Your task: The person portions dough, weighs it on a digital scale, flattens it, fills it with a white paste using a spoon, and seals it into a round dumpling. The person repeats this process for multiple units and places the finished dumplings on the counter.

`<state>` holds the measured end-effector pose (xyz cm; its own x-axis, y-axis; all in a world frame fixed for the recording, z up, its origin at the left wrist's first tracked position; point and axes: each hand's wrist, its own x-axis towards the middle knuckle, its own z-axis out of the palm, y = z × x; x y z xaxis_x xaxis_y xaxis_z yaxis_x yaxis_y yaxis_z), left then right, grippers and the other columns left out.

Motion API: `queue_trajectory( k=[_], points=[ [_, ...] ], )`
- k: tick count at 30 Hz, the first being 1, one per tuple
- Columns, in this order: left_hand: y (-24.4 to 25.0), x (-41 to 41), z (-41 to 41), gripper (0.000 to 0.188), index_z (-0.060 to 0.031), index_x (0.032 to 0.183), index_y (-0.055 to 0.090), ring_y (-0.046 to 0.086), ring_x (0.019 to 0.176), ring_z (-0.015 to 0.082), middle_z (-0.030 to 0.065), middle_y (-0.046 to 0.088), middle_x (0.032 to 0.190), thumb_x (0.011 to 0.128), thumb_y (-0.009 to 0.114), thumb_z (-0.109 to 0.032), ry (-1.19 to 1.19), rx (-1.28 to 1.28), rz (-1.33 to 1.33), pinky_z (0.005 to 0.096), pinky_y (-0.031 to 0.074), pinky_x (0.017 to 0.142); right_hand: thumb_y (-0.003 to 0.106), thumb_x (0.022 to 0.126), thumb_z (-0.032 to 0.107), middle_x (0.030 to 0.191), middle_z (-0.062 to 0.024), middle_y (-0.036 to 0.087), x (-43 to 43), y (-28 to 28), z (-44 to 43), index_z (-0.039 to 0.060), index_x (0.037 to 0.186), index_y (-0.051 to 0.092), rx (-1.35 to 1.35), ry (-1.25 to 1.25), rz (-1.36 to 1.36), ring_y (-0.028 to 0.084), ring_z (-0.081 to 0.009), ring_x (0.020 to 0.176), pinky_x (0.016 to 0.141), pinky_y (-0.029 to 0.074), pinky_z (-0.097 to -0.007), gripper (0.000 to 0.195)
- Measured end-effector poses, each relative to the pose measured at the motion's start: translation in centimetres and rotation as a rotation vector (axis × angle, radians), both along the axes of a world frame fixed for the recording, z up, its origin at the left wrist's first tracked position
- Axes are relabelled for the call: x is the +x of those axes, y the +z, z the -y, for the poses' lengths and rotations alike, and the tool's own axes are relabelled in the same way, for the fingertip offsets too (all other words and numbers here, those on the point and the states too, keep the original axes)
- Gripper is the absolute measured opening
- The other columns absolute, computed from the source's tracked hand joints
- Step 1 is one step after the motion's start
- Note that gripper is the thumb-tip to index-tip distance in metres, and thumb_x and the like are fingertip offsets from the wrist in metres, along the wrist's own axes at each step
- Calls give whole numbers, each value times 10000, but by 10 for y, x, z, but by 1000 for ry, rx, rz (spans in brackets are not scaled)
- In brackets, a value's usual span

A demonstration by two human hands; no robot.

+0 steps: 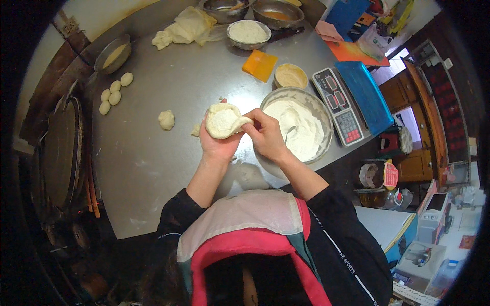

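A cupped piece of dough (213,128) with white powder in its hollow rests in my left hand (220,147), whose palm is turned up beneath it. The thumb and fingers of my right hand (267,134) pinch the dough's stretched right edge. Just right of my hands is a large metal bowl (328,134) of white powder, a spoon (291,130) standing in it. One lump of dough (166,119) lies on the metal table to the left, and a small scrap of dough (195,130) lies close beside my left hand.
Several dough balls (115,86) and a metal bowl (124,51) sit at the table's left. A digital scale (338,99) stands right, near a small bowl (291,76) and an orange scraper (260,65). Behind are a flour bowl (249,32), cloth-covered dough (187,28) and more bowls. A round griddle (61,149) stands far left.
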<state>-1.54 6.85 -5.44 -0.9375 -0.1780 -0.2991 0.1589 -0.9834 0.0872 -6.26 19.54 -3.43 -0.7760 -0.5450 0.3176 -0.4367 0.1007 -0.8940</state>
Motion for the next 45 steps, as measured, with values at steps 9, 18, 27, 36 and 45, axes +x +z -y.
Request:
queue_trajectory(
  k=[9,18,27,36,45],
  points=[
    [6,-3,3,521,-57,1181,456,481,1092,288,130,518,1156,916,287,-472,5,-122,204,481,339,976,542,780,-8,1085,-108,524,-19,-28,2,14,884,519,-101,119,227,554,-119,640,565,464,-227,108],
    [-7,4,5,355,-30,1149,436,538,1003,240,115,527,1103,921,389,-298,-71,-442,-23,405,446,867,498,781,-37,1220,-139,479,-18,-18,5,40,846,411,-130,228,510,568,-131,666,552,479,-227,133],
    [-22,-1,3,295,-26,1154,424,555,973,224,111,529,1072,885,480,-133,-24,-450,122,379,477,847,546,754,6,1027,-121,598,-14,-24,6,-6,840,455,-58,166,206,549,-136,600,561,465,-264,125],
    [-36,-3,0,271,-4,1138,443,567,951,221,115,540,1051,879,458,-81,-26,-657,201,367,489,827,594,736,33,867,-118,587,-17,-18,0,-5,847,481,208,77,189,549,-137,577,536,461,-265,163],
    [-26,0,10,308,32,1092,510,595,878,199,111,585,989,789,455,36,-315,-938,203,314,486,789,631,713,30,795,-90,577,-21,-18,-4,-33,994,555,219,133,473,573,-125,578,479,465,-241,298]
  ],
)
